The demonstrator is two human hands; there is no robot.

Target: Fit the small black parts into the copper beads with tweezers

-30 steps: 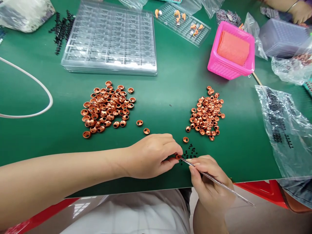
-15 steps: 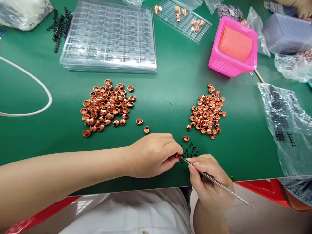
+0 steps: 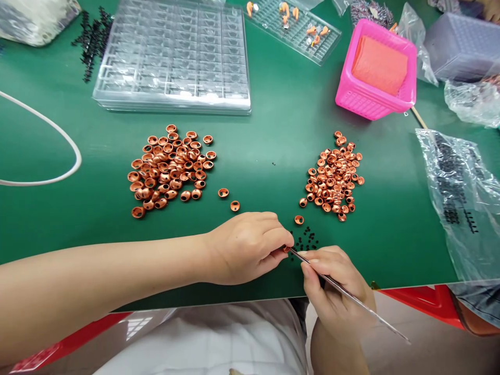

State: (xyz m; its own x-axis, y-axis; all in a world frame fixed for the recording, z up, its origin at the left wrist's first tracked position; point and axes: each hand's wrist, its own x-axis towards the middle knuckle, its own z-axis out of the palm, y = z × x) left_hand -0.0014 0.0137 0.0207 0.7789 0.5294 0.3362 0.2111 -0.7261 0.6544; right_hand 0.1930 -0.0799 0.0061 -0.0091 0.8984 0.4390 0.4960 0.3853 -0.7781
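My left hand (image 3: pixel 250 247) pinches a small copper-coloured cup (image 3: pixel 286 249) between thumb and forefinger, just above the table's front edge. Fingers hide most of this cup. In my right hand (image 3: pixel 336 278) is a thin metal tool (image 3: pixel 353 298), gripped like a pen. Its tip meets the cup, but whether it goes inside is too small to tell. Tiny black pieces (image 3: pixel 308 237) lie scattered just beyond both hands. Farther off are a left pile of copper cups (image 3: pixel 172 166) with holes in them and a right pile of similar, smaller-looking cups (image 3: pixel 336 174).
Clear plastic trays (image 3: pixel 172 57) are stacked at the back left, beside black sprue-like strips (image 3: pixel 91 41). A pink basket (image 3: pixel 341 99) holds an orange-red block. Another tray (image 3: pixel 273 23) carries small orange parts. At right lies a plastic bag (image 3: pixel 457 192); a white cable (image 3: pixel 70 138) loops at left.
The view has shifted slightly. Both hands keep nearly the same pose, and the held cup looks slightly turned against the tool tip.
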